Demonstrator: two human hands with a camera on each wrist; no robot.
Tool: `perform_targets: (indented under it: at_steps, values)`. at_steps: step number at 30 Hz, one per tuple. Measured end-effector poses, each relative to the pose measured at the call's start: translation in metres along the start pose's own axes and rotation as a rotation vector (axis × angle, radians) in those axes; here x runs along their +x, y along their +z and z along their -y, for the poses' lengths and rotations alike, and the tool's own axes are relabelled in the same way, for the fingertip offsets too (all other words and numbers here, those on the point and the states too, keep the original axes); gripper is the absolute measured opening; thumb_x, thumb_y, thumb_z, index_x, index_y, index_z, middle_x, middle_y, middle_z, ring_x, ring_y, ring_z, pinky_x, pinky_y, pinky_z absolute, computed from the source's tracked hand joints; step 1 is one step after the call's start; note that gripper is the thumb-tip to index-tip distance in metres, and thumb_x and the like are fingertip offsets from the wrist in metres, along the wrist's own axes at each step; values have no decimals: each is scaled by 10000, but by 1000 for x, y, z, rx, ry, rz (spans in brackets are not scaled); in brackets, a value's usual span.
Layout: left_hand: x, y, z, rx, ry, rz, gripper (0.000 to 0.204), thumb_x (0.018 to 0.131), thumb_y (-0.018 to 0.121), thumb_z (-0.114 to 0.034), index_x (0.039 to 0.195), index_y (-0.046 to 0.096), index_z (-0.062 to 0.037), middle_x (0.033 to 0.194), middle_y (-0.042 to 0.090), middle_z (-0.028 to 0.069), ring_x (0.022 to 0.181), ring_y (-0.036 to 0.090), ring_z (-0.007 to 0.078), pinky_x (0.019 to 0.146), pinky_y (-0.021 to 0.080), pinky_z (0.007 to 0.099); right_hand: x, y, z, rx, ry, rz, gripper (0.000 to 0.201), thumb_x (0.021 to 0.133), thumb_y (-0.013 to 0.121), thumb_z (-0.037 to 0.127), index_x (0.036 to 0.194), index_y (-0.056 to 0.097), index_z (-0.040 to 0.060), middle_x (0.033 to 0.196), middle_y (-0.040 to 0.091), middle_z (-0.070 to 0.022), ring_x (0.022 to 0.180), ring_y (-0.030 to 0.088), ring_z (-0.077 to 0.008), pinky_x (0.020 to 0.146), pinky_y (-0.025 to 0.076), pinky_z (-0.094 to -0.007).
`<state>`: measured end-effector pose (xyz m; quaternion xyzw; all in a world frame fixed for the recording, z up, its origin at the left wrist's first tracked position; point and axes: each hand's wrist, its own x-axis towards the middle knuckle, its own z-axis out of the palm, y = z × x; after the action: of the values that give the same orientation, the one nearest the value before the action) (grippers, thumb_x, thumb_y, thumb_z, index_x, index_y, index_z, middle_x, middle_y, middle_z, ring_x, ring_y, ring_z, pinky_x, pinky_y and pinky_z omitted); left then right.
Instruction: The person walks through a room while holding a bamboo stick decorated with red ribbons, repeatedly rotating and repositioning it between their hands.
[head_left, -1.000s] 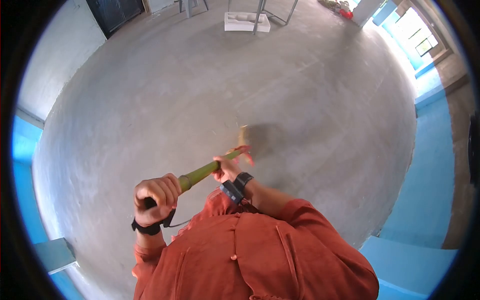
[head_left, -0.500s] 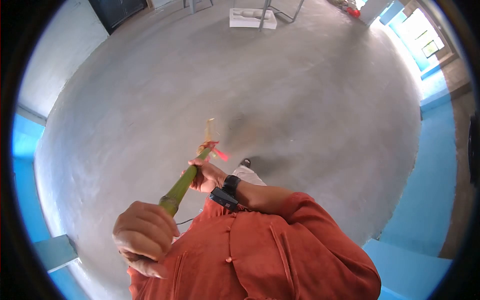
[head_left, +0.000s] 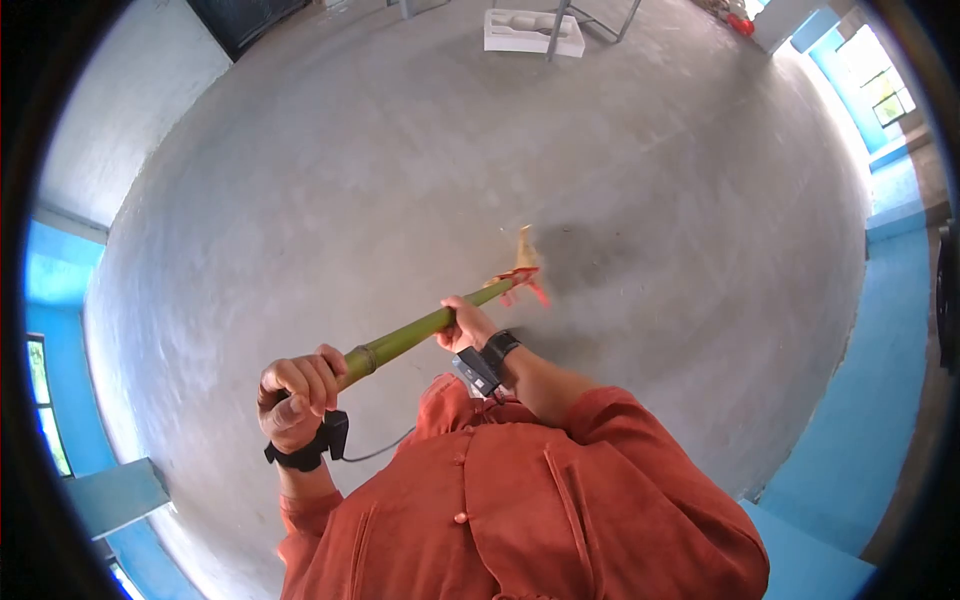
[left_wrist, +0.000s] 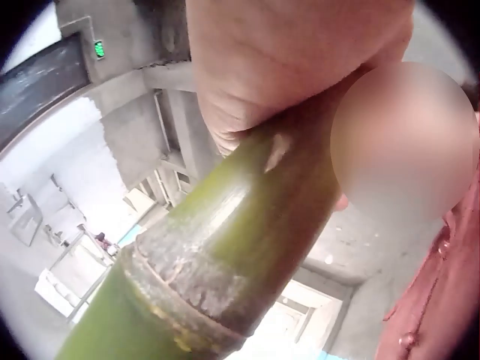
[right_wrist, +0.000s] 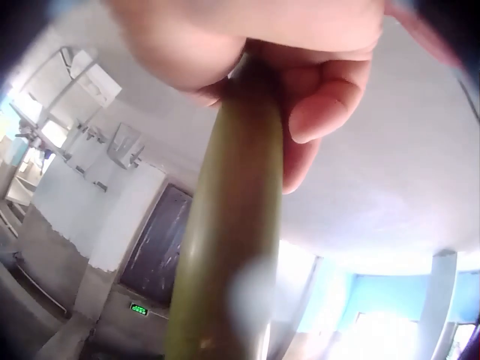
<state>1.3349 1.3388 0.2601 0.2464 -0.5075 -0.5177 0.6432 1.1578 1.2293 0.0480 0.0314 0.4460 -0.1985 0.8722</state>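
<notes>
Both hands grip a broom with a thick green bamboo handle (head_left: 405, 338), held slanting across in front of the body. My left hand (head_left: 300, 395) wraps round the upper end, just above a ringed bamboo joint (left_wrist: 180, 289) seen in the left wrist view. Farther down, my right hand (head_left: 467, 325) grips the thinner part of the handle, its fingers (right_wrist: 326, 112) curled round it in the right wrist view. Beyond that hand the straw-coloured broom head (head_left: 526, 248) points forward over the grey floor, with red strips (head_left: 520, 276) tied where it meets the handle.
Grey concrete floor (head_left: 330, 190) spreads all round. Ahead, a white foam tray (head_left: 535, 33) lies by metal stand legs (head_left: 600, 25). A blue wall (head_left: 880, 330) runs along the right, and a blue ledge (head_left: 118, 497) juts out at the left.
The broom head swung left, then back right, ending farther right than before. My left hand dropped toward the body and rose again; my right hand moved with the handle. Both kept their grip.
</notes>
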Motion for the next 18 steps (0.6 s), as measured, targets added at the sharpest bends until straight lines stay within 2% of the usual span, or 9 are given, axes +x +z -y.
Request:
perform_targets:
  at_steps: [2,4,5,7,8,10,12,16,18]
  values:
    - [5,-7,3,-49,-5,-124,185,760,573,-163,623,456,-119,524,501,1,472,482,152,687,360,363,-5,8,17,-2,-40,-68,222,826,548,242,685,449,101,622,493,-32,504,501,-157,434,428,-284]
    - [11,-13,-9,-47,37,-70,174,758,572,-165,630,464,-116,535,524,6,455,487,150,653,366,351,-15,18,15,47,-41,41,198,841,503,255,724,450,105,639,499,-30,534,520,-148,454,442,-289]
    - [23,-11,-22,-12,52,65,162,755,575,-162,638,476,-109,544,537,9,461,505,150,640,382,342,-15,25,17,55,-41,44,198,841,503,255,724,450,105,639,499,-30,534,520,-148,454,442,-289]
    - [49,0,-44,47,81,384,140,751,587,-164,658,506,-98,568,562,15,485,543,153,617,419,327,-17,40,14,140,125,304,203,846,509,254,709,458,112,614,498,-17,519,511,-145,471,452,-282]
    - [66,2,-54,69,90,565,132,751,595,-169,670,525,-93,583,575,17,502,562,155,607,439,321,-18,49,12,146,121,313,203,846,509,254,709,458,112,614,498,-17,519,511,-145,471,452,-282]
    - [81,20,-57,109,80,609,146,737,638,-178,678,543,-86,600,574,20,533,578,173,627,466,319,-18,65,5,98,201,470,181,836,537,251,739,511,100,726,601,-63,577,535,-154,500,443,-264]
    - [101,40,-43,246,21,699,170,710,679,-169,657,544,-80,607,569,28,539,566,188,601,461,325,-7,66,11,82,219,450,180,826,546,243,714,509,106,719,609,-61,577,543,-156,496,443,-265]
    - [109,30,-17,299,-139,561,185,683,701,-145,634,539,-71,602,561,34,541,552,194,618,446,342,42,49,7,106,211,349,169,807,562,247,718,504,115,729,614,-69,565,545,-159,456,425,-266]
    - [109,3,-4,100,-172,508,186,671,704,-133,624,536,-68,593,556,31,530,539,194,648,426,360,45,46,15,118,185,297,171,803,564,251,718,500,118,731,614,-74,562,545,-159,438,415,-267]
